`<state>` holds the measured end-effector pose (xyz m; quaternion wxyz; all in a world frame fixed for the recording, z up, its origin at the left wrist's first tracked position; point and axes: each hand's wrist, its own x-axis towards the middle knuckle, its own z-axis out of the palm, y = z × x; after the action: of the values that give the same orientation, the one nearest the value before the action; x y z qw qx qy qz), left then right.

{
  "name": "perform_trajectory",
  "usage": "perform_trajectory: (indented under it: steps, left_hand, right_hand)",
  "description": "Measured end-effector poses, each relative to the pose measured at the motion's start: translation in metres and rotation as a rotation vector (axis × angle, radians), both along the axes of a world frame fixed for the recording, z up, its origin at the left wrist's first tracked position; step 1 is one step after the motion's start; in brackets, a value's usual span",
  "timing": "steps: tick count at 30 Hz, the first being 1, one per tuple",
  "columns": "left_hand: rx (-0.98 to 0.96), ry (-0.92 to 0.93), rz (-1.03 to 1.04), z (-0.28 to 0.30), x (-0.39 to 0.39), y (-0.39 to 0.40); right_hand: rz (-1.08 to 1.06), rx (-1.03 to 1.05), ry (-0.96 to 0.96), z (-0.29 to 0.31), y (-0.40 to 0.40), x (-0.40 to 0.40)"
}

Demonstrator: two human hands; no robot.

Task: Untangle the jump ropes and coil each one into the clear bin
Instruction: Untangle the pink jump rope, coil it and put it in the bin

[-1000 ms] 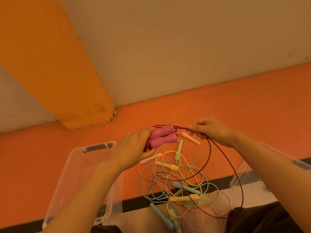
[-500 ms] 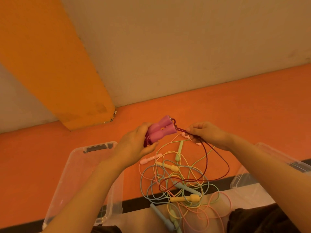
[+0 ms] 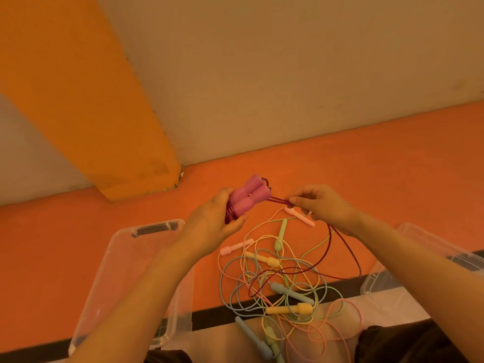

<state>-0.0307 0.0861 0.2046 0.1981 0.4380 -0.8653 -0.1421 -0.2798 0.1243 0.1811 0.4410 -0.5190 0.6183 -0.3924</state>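
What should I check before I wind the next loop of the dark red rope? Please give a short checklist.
1. Left hand holds both pink handles: ok.
2. Right hand pinches the red rope: ok.
3. Red rope free of the pastel ropes: not ok, its slack lies across them.
4. Coil at the left grip tidy: cannot tell, mostly hidden.
5. Bin open beside the left arm: ok.

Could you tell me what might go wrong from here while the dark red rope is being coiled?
The dark red rope runs from the right hand down through the tangled pastel ropes, so pulling may drag them along or tighten a knot. The left hand holds both pink handles plus coils, which could slip loose.
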Motion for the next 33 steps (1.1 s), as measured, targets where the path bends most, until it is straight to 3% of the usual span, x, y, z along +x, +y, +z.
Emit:
perform_trajectory:
  steps: [7, 13, 25, 33]
  left_hand:
    - [0.075, -0.038, 0.077, -0.003, 0.000, -0.003]
    - [0.118, 0.040, 0.148, 0.000, -0.001, -0.006]
    - [0.154, 0.128, 0.261, 0.003, -0.002, -0.008]
    - [0.165, 0.068, 0.289, 0.000, -0.004, -0.009]
  right_hand:
    - [0.031, 0.005, 0.004, 0.000, 0.002, 0.006]
    - [0.104, 0.013, 0.061, -0.003, 0.002, 0.014]
    - [0.217, 0.102, -0.034, -0.003, 0.005, 0.028]
    - [0.223, 0.149, -0.007, 0.003, 0.008, 0.043]
